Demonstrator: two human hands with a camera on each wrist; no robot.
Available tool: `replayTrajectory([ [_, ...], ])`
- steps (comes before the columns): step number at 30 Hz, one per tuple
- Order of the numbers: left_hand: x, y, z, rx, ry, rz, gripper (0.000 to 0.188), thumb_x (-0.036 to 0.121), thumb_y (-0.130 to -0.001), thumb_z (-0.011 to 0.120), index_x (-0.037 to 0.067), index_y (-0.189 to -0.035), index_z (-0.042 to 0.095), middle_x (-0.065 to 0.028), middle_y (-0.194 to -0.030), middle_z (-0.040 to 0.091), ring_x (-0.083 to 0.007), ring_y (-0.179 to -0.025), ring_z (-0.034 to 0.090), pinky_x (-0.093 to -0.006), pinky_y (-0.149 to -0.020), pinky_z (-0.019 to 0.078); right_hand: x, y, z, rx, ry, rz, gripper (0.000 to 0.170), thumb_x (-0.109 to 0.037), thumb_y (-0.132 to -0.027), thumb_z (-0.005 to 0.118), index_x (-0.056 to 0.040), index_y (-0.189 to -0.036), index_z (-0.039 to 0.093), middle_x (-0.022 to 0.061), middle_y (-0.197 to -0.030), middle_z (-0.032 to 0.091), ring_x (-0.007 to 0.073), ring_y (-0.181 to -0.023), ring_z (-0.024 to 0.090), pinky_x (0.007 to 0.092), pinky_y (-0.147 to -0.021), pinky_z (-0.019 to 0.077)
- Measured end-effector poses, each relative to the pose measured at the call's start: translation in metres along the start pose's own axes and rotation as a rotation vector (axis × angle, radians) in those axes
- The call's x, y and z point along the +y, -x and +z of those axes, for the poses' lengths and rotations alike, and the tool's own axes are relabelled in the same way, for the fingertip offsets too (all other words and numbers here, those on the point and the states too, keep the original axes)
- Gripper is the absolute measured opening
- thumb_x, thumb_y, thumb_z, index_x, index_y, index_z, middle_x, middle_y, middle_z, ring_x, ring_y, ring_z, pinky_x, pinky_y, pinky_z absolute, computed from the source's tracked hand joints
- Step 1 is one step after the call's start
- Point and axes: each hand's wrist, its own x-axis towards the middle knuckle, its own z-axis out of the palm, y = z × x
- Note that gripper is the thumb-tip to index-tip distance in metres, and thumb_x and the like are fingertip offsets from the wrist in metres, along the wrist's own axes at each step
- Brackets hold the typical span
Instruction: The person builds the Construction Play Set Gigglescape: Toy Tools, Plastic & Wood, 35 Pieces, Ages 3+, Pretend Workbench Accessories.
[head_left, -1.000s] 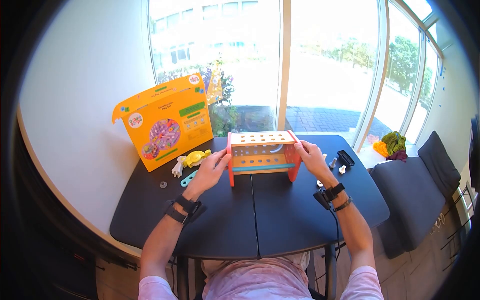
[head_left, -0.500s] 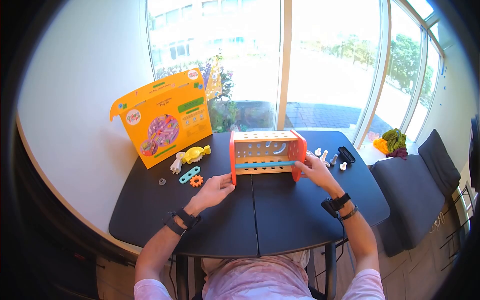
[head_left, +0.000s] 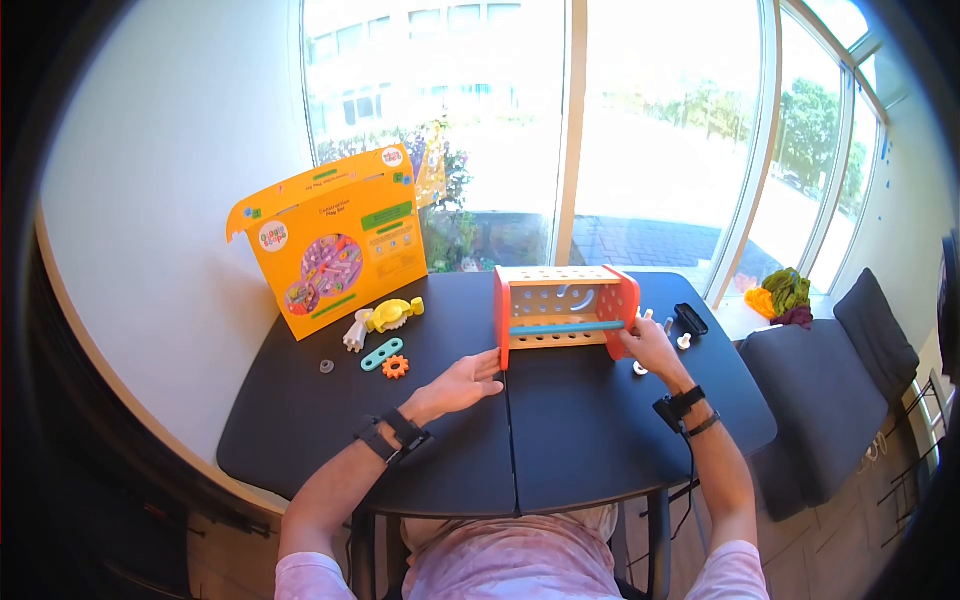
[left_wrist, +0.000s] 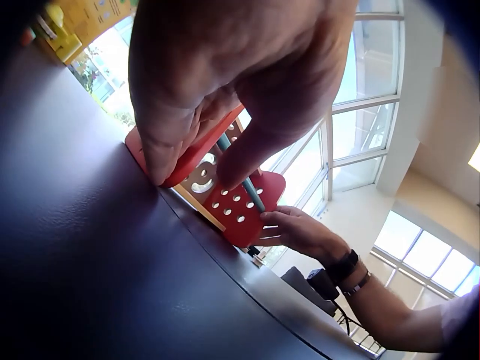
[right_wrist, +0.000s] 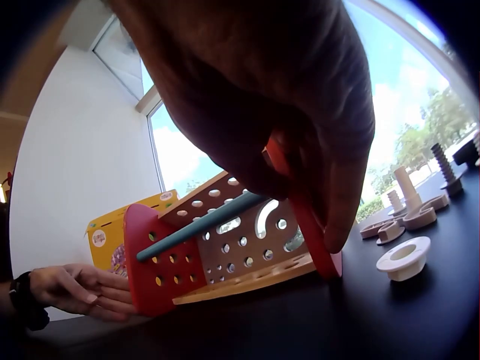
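Note:
A wooden toy workbench (head_left: 545, 297) with red end panels, rows of holes and a teal crossbar (head_left: 566, 328) stands on the black table. My left hand (head_left: 455, 385) is at its left end, fingers fairly straight along the outer face of the red panel (right_wrist: 154, 259), thumb apart from them. At the other end my right hand (head_left: 652, 348) pinches the right red panel (right_wrist: 322, 259), the thumb on the inner side by the crossbar's end and the fingers outside. A white flanged nut (right_wrist: 403, 259) lies beside the right fingers.
Left on the table (head_left: 420, 450) lie an orange gear (head_left: 395, 367), a teal holed strip (head_left: 381, 354), a yellow toy piece (head_left: 393, 315) and a grey part (head_left: 326, 367). A yellow box (head_left: 385, 215) stands behind them. Toy bolts (right_wrist: 446, 169) and a black case (head_left: 690, 319) are on the right.
The workbench has shifted right along the table, both hands moving with it. My left hand has gone from gripping the left panel's upper edge to resting lower, fingers extended.

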Motion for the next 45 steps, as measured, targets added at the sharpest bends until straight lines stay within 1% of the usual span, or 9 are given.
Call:
replayTrajectory([
  [1, 0.001, -0.001, 0.000, -0.007, -0.001, 0.001, 0.082, -0.008, -0.105, 0.060, -0.002, -0.177, 0.023, -0.0182, -0.183, 0.032, -0.0294, -0.171, 0.028, -0.0425, -0.138, 0.0251, 0.006, -0.002, 0.001, 0.001, -0.003, -0.007, 0.040, -0.035, -0.104, 0.071, 0.0047, -0.107, 0.076, 0.0194, -0.086, 0.080, 0.0329, -0.081, 0.080, 0.0444, -0.077, 0.0619],
  [4, -0.002, -0.005, 0.000, -0.014, -0.003, -0.003, 0.082, -0.008, -0.105, 0.060, -0.002, -0.177, 0.023, -0.0181, -0.183, 0.031, -0.0291, -0.171, 0.028, -0.0423, -0.139, 0.0249, -0.012, 0.007, -0.008, 0.022, 0.051, -0.011, 0.040, -0.034, -0.103, 0.071, 0.0049, -0.108, 0.076, 0.0201, -0.086, 0.080, 0.0331, -0.082, 0.081, 0.0450, -0.078, 0.0623],
  [8, 0.010, -0.004, 0.005, -0.004, -0.017, -0.042, 0.082, -0.007, -0.105, 0.061, -0.001, -0.178, 0.023, -0.0183, -0.184, 0.030, -0.0293, -0.171, 0.027, -0.0425, -0.139, 0.0245, 0.003, 0.003, -0.006, 0.015, -0.005, 0.006, 0.040, -0.034, -0.103, 0.072, 0.0046, -0.109, 0.077, 0.0205, -0.087, 0.080, 0.0341, -0.084, 0.082, 0.0456, -0.080, 0.0633],
  [11, 0.006, -0.006, 0.004, -0.008, -0.012, -0.027, 0.083, -0.008, -0.104, 0.063, -0.005, -0.176, 0.022, -0.0223, -0.184, 0.026, -0.0319, -0.171, 0.024, -0.0437, -0.140, 0.0225, 0.006, 0.003, -0.006, 0.030, 0.014, -0.015, 0.040, -0.034, -0.103, 0.073, 0.0049, -0.110, 0.077, 0.0205, -0.088, 0.081, 0.0343, -0.084, 0.082, 0.0457, -0.081, 0.0637],
  [28, 0.014, -0.001, 0.008, 0.007, -0.058, -0.065, 0.081, -0.005, -0.106, 0.065, -0.005, -0.176, 0.023, -0.0237, -0.183, 0.027, -0.0335, -0.171, 0.025, -0.0446, -0.140, 0.0230, 0.009, 0.003, -0.007, 0.004, 0.011, -0.041, 0.042, -0.036, -0.106, 0.070, 0.0051, -0.105, 0.076, 0.0197, -0.085, 0.080, 0.0343, -0.080, 0.081, 0.0465, -0.076, 0.0618],
  [31, 0.013, -0.001, 0.008, 0.003, -0.064, -0.067, 0.082, -0.004, -0.106, 0.065, -0.005, -0.175, 0.023, -0.0238, -0.183, 0.027, -0.0334, -0.171, 0.026, -0.0445, -0.140, 0.0232, -0.002, 0.003, -0.015, -0.093, 0.104, 0.020, 0.034, -0.018, -0.109, 0.067, 0.0099, -0.128, 0.071, 0.0148, -0.106, 0.081, 0.0206, -0.089, 0.081, 0.0344, -0.078, 0.0693],
  [35, 0.012, -0.002, 0.007, 0.009, -0.099, -0.069, 0.082, -0.001, -0.107, 0.066, -0.003, -0.177, 0.024, -0.0213, -0.182, 0.032, -0.0314, -0.170, 0.029, -0.0432, -0.139, 0.0271, -0.006, 0.004, -0.017, -0.105, 0.105, 0.036, 0.034, -0.018, -0.109, 0.067, 0.0101, -0.128, 0.071, 0.0154, -0.108, 0.081, 0.0209, -0.091, 0.082, 0.0345, -0.079, 0.0698],
  [38, 0.016, 0.000, 0.009, 0.002, -0.080, -0.081, 0.081, -0.003, -0.106, 0.066, -0.006, -0.175, 0.025, -0.0244, -0.182, 0.029, -0.0330, -0.171, 0.026, -0.0440, -0.140, 0.0239, 0.000, 0.003, -0.015, -0.095, 0.064, 0.037, 0.034, -0.018, -0.110, 0.066, 0.0100, -0.128, 0.071, 0.0150, -0.109, 0.081, 0.0208, -0.092, 0.082, 0.0347, -0.081, 0.0702],
  [45, 0.012, -0.001, 0.008, -0.001, -0.069, -0.068, 0.080, 0.000, -0.107, 0.067, -0.007, -0.174, 0.026, -0.0242, -0.182, 0.030, -0.0333, -0.170, 0.027, -0.0439, -0.140, 0.0233, 0.003, 0.002, -0.016, -0.121, 0.029, 0.043, 0.034, -0.017, -0.110, 0.067, 0.0090, -0.132, 0.070, 0.0137, -0.112, 0.081, 0.0203, -0.095, 0.081, 0.0346, -0.084, 0.0701],
])
